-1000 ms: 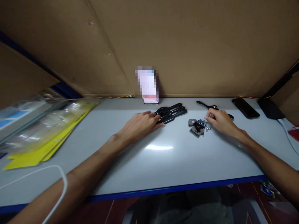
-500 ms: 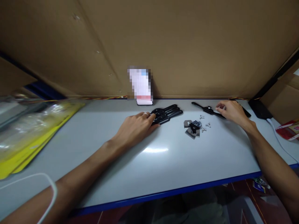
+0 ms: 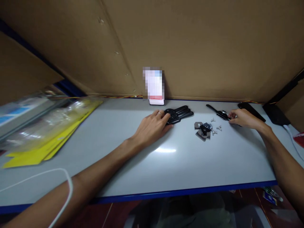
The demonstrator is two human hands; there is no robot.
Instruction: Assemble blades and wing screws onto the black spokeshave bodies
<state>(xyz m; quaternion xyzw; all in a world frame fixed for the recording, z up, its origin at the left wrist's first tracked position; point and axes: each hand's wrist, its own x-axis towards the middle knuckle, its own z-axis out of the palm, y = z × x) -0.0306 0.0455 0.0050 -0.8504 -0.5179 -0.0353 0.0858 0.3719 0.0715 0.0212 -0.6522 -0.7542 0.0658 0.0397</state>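
Several black spokeshave bodies (image 3: 181,114) lie side by side on the table, handles fanned to the right. My left hand (image 3: 153,125) is closed over their left end, hiding that part. To the right, a single black spokeshave (image 3: 222,114) lies slantwise, with a small bright part at its middle. The bent fingers of my right hand (image 3: 244,118) pinch its near handle, which is partly hidden. Between the hands lies a loose pile of flat metal blades (image 3: 201,134) and black cap plates (image 3: 206,127). Several silver wing screws (image 3: 218,128) are scattered beside it.
A lit phone (image 3: 156,102) leans against the cardboard back wall (image 3: 201,47). Clear plastic bags (image 3: 52,123) lie over yellow sheets (image 3: 30,160) at the left. Black flat objects (image 3: 275,114) and a white cable (image 3: 293,137) are at the right. The table's blue edge (image 3: 185,191) runs along the front.
The view has shifted, so the scene sits further right. My right hand has closed in on the single spokeshave's near handle, fingers now at its middle. My left hand stays on the spokeshave stack.
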